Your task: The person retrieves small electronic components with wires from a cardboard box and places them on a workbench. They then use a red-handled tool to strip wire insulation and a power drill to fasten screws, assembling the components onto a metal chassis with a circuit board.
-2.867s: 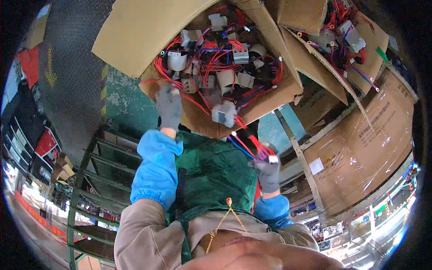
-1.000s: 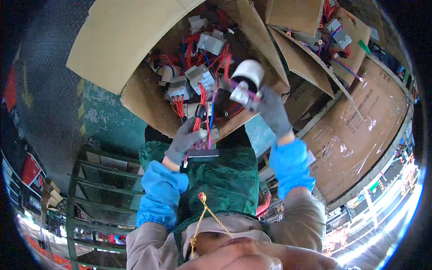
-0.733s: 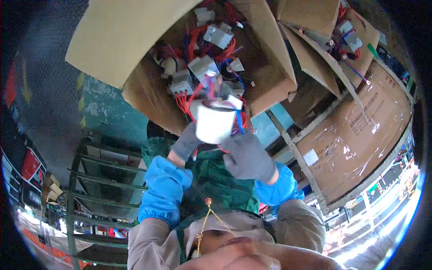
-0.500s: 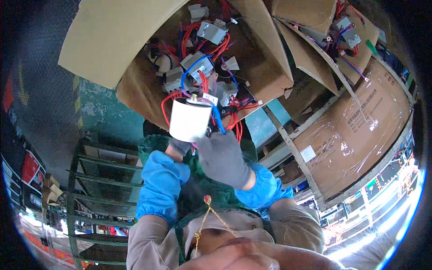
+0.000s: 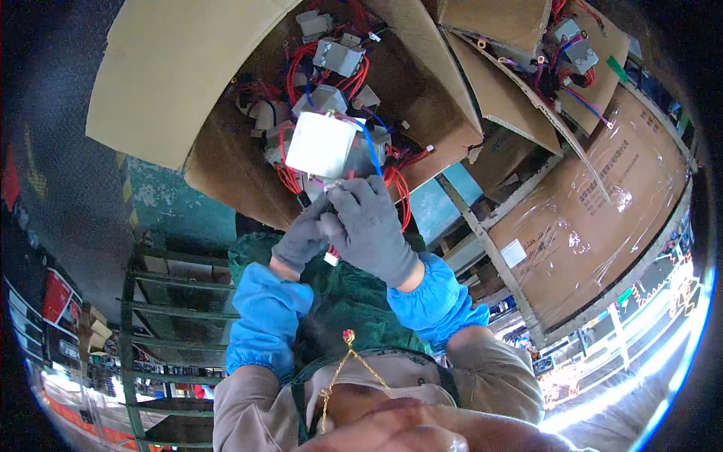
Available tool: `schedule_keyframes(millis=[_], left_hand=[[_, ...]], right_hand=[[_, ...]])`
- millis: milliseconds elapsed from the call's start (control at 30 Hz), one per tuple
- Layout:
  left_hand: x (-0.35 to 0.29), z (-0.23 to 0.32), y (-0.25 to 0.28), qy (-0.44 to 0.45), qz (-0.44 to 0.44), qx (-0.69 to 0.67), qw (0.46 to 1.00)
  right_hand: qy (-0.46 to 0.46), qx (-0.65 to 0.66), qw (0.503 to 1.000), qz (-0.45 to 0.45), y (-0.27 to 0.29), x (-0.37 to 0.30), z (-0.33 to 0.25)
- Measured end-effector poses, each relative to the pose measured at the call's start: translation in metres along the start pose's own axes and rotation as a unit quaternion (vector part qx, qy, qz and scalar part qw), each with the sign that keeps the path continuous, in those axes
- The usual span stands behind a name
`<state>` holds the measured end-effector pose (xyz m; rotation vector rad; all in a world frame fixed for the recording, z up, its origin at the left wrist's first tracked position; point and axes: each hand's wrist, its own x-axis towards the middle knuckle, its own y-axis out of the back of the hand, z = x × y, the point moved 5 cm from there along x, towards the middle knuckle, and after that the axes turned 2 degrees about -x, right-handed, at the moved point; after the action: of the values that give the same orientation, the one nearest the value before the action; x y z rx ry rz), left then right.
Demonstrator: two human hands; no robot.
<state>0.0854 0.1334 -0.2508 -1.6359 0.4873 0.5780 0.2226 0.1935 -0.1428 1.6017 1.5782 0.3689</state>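
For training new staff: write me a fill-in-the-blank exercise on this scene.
The left hand and right hand are gloved in ____.
The cylindrical part just beyond them is ____.
The large open box is made of ____.
The sleeve covers are ____.

Missing words: gray; white; cardboard; blue.

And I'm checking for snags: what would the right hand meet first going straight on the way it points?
Most likely the white cylinder, up and left of the right hand in the picture, though depth along that line is unclear.
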Motion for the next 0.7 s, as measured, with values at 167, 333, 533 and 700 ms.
schedule_keyframes(millis=[167,333,533,700], left_hand=[[-0.007,-0.027,0.028,0.067,0.085,-0.141,0.984],[0.005,0.005,-0.014,-0.048,-0.060,-0.241,0.967],[-0.005,-0.047,0.047,-0.013,0.144,-0.271,0.952],[0.034,-0.004,-0.070,-0.458,-0.029,-0.178,0.870]], right_hand=[[-0.011,-0.021,0.996,-0.083,-0.020,-0.019,-0.013],[-0.026,0.011,0.999,-0.029,-0.024,-0.022,-0.012],[-0.046,0.013,0.996,-0.072,-0.029,-0.026,-0.011],[-0.006,-0.013,0.991,-0.137,-0.032,-0.017,-0.004]])
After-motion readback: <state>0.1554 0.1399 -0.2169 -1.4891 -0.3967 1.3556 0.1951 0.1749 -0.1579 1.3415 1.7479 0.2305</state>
